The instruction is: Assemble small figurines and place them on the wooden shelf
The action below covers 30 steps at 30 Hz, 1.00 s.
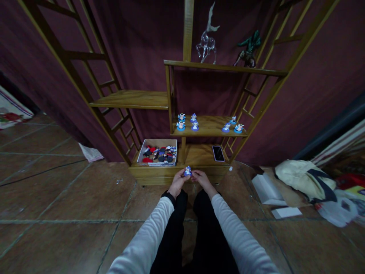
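A small purple-and-white figurine (187, 171) is held up before the shelf's lower edge. My left hand (178, 182) is closed on its left side. From the right, my right hand (201, 179) pinches its edge with the fingertips. Similar figurines stand on the middle shelf board (208, 131): several at its left end, among them a purple one (195, 126) and a pink-and-blue one (180, 125), and 3 at its right end, including another pink-and-blue one (238, 128). An open box (139, 156) of jumbled red, black and blue figurines sits on the lowest board.
A phone (218, 153) lies on the lowest board, right of the box. Above stand a clear deer figure (207, 45) and a dark green statue (251, 47). On the floor at right are a white carton (268, 189), a cream bag (302, 177) and a plastic bag (336, 209).
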Tool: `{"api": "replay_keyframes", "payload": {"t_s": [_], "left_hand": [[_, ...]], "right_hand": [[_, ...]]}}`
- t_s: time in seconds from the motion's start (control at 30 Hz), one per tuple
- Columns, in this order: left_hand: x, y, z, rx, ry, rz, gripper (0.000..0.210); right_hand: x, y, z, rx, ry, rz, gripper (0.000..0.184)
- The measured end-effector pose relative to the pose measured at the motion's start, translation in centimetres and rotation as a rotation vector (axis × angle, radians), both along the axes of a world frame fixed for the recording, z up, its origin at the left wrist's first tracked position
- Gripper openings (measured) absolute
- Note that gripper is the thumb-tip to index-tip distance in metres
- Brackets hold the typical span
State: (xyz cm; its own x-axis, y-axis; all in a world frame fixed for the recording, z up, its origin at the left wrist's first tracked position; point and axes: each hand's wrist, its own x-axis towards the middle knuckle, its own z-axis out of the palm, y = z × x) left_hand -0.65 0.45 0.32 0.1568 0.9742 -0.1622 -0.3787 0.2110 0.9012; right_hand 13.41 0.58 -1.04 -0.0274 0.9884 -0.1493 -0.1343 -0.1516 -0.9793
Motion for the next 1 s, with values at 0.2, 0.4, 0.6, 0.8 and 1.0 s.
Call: {"api": "replay_keyframes", "payload": {"t_s": [0.2,0.4,0.6,0.8,1.0], "left_hand": [[0.7,0.1,-0.6,0.058,0.075,0.002,0.045],[1.1,0.1,-1.0,0.068,0.056,-0.065,0.047],[0.8,-0.1,-0.7,-0.010,0.017,-0.008,0.041],[0.6,0.0,-1.0,-0.054,0.038,0.002,0.034],[0.5,0.0,-0.9,-0.033,0.016,0.008,0.033]], "right_hand": [[0.4,-0.3,0.7,-0.058,0.173,-0.011,0.038],[0.7,-0.3,0.7,-0.041,0.217,-0.050,0.036],[1.1,-0.1,0.8,-0.004,0.138,-0.113,0.035],[1.2,-0.1,0.9,0.051,0.065,-0.096,0.033],[1.4,-0.4,1.0,0.071,0.043,-0.063,0.033]]}}
